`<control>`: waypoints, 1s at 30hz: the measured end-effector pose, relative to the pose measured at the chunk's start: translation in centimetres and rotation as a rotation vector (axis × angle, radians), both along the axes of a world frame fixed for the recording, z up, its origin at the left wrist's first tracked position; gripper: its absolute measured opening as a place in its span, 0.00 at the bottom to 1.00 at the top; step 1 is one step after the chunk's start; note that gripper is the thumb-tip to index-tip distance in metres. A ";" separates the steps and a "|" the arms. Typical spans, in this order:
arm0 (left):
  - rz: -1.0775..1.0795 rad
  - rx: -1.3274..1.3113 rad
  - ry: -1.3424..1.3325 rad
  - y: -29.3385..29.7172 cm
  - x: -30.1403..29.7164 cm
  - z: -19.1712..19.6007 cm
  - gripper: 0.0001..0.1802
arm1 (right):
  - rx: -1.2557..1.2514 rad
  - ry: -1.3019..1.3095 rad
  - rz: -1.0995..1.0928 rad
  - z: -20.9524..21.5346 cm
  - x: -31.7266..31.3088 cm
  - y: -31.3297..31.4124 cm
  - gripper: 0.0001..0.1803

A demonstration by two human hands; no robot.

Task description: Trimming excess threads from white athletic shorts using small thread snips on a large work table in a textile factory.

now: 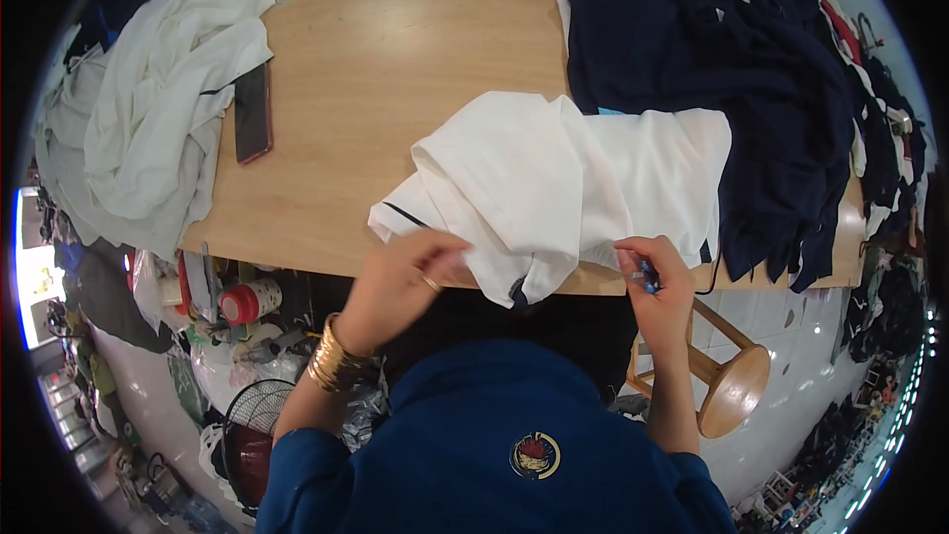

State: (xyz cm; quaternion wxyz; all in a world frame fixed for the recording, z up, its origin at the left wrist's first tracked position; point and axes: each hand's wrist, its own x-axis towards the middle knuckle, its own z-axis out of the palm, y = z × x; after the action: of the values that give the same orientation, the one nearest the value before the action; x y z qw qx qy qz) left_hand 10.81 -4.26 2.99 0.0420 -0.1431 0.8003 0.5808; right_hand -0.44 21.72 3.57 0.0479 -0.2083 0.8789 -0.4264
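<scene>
The white garment (524,173) lies loosely bunched just ahead of and between the two hands, its left part folded over in broad soft creases and its right part flatter, with gentle ripples. A thin dark stripe crosses the corner just beyond the left hand (407,265), and a dark patch shows on the near fold, which hangs over the edge of the wooden table (395,49) between the hands.

The left hand reaches in from the lower left, back upward, fingers half curled and pointing right at the cloth's near edge; whether they pinch it I cannot tell. A wide gold bracelet (334,356) circles that wrist. The right hand (660,282) comes up nearly straight, fingers bent inward around a small blue tool (648,278), too covered to identify, just beside the garment's near edge.

Beyond the right hand, navy garments (712,59) lie spread; well ahead and left of the left hand are a dark phone (253,114) and heaped white and grey clothing (148,129).
</scene>
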 end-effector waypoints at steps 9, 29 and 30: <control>0.287 -0.459 0.337 -3.4 -5.2 -2.8 0.14 | -0.076 -0.041 0.242 -1.3 2.7 -4.3 0.13; 0.042 -0.480 0.436 -4.4 -7.1 -7.1 0.10 | -0.072 -0.170 0.302 -2.1 1.2 -9.0 0.14; 0.079 -0.435 0.424 -4.4 -7.1 -7.5 0.09 | -0.072 -0.168 0.307 -2.8 1.0 -9.4 0.14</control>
State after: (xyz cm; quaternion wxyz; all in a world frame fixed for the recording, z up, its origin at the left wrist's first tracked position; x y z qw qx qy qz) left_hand 3.69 -8.69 -4.53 -0.1803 -0.0554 0.8907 0.4137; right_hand 0.54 12.34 0.76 0.1783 -0.3051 0.8139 -0.4611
